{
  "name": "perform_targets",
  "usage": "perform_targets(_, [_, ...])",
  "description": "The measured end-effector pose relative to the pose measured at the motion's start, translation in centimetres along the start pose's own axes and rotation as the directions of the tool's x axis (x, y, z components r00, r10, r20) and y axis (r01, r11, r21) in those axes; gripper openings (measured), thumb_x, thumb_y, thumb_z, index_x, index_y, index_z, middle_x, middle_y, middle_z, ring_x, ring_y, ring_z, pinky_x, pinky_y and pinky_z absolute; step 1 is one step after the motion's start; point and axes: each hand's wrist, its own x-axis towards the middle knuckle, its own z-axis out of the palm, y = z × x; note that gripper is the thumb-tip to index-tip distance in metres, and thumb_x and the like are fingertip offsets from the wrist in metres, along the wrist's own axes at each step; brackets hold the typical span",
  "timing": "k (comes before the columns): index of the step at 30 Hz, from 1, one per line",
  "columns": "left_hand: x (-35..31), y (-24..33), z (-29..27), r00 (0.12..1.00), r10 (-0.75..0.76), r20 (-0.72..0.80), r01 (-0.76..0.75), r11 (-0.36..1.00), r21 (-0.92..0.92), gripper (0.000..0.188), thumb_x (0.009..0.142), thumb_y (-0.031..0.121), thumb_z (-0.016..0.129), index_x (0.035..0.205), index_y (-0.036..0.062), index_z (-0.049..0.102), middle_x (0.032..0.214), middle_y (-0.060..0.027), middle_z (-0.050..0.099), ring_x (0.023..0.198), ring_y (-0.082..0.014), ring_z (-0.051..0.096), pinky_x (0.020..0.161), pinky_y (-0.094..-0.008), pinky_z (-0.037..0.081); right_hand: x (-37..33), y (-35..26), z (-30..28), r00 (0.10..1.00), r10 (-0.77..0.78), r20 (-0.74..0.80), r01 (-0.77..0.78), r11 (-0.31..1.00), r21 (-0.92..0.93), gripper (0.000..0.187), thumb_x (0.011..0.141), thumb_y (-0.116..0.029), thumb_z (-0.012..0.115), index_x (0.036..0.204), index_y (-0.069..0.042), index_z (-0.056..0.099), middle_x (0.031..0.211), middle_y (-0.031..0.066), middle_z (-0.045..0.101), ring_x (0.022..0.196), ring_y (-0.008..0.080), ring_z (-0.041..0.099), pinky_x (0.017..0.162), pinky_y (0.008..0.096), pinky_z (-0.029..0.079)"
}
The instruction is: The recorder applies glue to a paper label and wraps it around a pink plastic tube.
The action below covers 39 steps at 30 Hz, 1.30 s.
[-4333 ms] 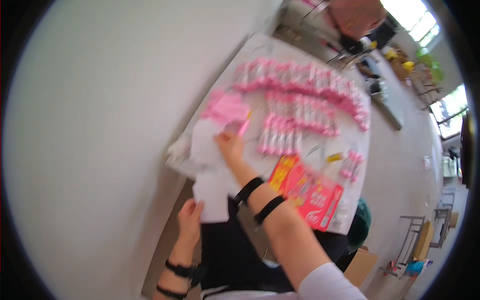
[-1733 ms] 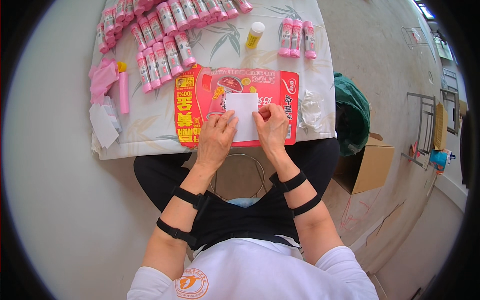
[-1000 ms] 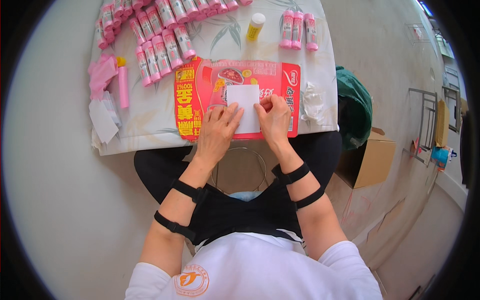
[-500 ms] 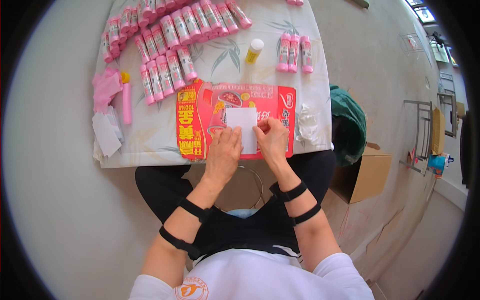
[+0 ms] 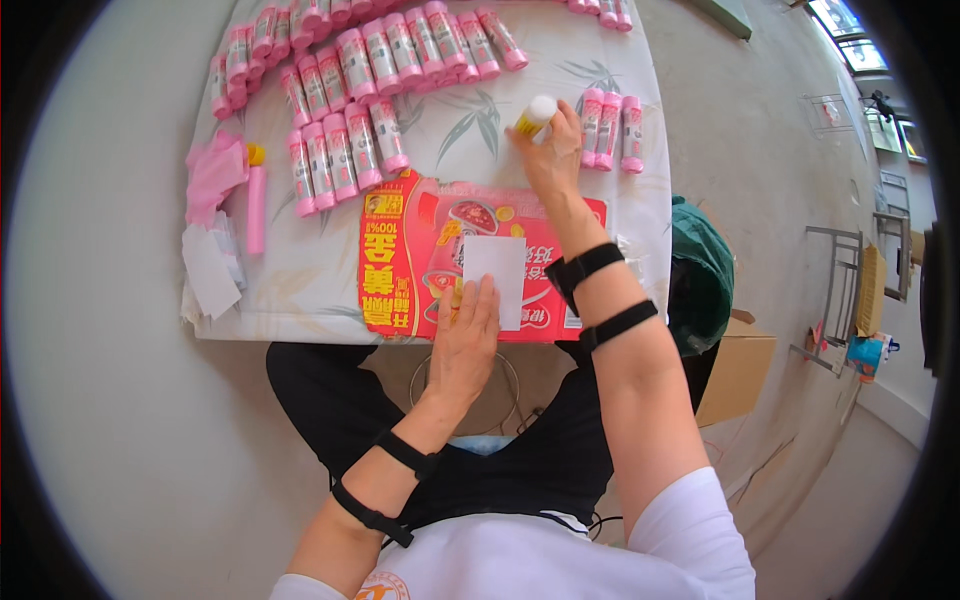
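Note:
My left hand (image 5: 466, 335) lies flat with fingers stretched over the lower left part of a white paper sheet (image 5: 508, 262). That sheet rests on a flattened red and yellow printed cardboard piece (image 5: 400, 255) at the table's near edge. Farther off to the right, my right hand (image 5: 556, 155) has its fingers closed around a glue stick (image 5: 535, 116) with a white cap and yellow label. The glue stick leans to the right; whether its base touches the table I cannot tell. Just right of this hand stand or lie three pink tubes (image 5: 607, 130) with grey labels.
Many more pink tubes (image 5: 380, 55) fill the table's far left. A pink tube with a yellow cap (image 5: 257, 205), pink sheeting (image 5: 217, 175) and white papers (image 5: 210, 275) lie on the left. Beside the table's right edge are a green bag (image 5: 697, 265) and a cardboard box (image 5: 738, 375).
My right hand has left the paper, reached forward and taken hold of the glue stick, which is now tilted. My left hand stays on the paper, its fingers slightly lower on it.

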Motion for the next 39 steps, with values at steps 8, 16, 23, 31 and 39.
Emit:
perform_targets(8, [-0.6,-0.6,0.6,0.997,-0.061,-0.044,0.056,0.992,-0.109,0.045,0.080,0.007,0.055,0.124,-0.0032,0.051,0.130,-0.0138,0.049,0.124,-0.0291,0.045,0.109,-0.0467,0.028,-1.7,-7.9,-12.1,0.854,0.020,0.519,-0.075,0.994,0.084,0.033,0.080,-0.018,0.072,0.106,-0.004,0.056,0.076,0.0154,0.061,0.071,0.0318,0.062,0.062,0.0368,0.048])
perform_targets(16, [-1.1,0.0,1.3,0.990,-0.114,-0.087,0.109,0.992,-0.060,0.046,0.079,0.008,0.053,0.124,-0.0037,0.053,0.126,-0.0125,0.049,0.126,-0.0278,0.042,0.111,-0.0483,0.025,-6.9,-10.1,-15.0,0.636,-0.261,0.726,0.267,0.957,0.110,0.032,0.076,-0.003,0.069,0.104,-0.003,0.056,0.097,0.0144,0.058,0.085,0.0323,0.061,0.070,0.0392,0.050])
perform_targets(23, [-1.7,-0.3,1.3,0.993,-0.096,-0.063,0.100,0.993,0.060,0.045,0.083,0.018,0.054,0.124,-0.0003,0.053,0.125,-0.0097,0.043,0.127,-0.0270,0.037,0.111,-0.0503,0.025,-8.0,-11.9,-12.3,0.533,-0.358,0.767,0.417,0.899,0.130,0.030,0.075,-0.002,0.069,0.101,-0.003,0.054,0.093,0.0136,0.056,0.090,0.0326,0.058,0.075,0.0399,0.049])
perform_targets(31, [-1.5,-0.1,1.7,0.990,-0.110,-0.084,0.115,0.992,0.059,0.049,0.083,0.019,0.053,0.129,0.0013,0.049,0.125,-0.0090,0.043,0.126,-0.0261,0.036,0.112,-0.0501,0.025,-6.4,-11.7,-8.9,0.528,-0.407,0.746,0.544,0.836,0.071,0.029,0.076,-0.003,0.067,0.102,-0.002,0.052,0.095,0.0153,0.055,0.089,0.0350,0.057,0.073,0.0407,0.049])
perform_targets(39, [-1.5,-0.3,2.2,0.991,-0.117,-0.072,0.121,0.991,0.055,0.047,0.084,0.019,0.053,0.127,0.0013,0.050,0.124,-0.0081,0.043,0.127,-0.0272,0.035,0.112,-0.0500,0.025,-7.5,-12.7,-10.9,0.549,-0.357,0.756,0.446,0.890,0.097,0.030,0.077,-0.007,0.068,0.103,-0.002,0.052,0.090,0.0156,0.056,0.087,0.0361,0.058,0.073,0.0413,0.049])
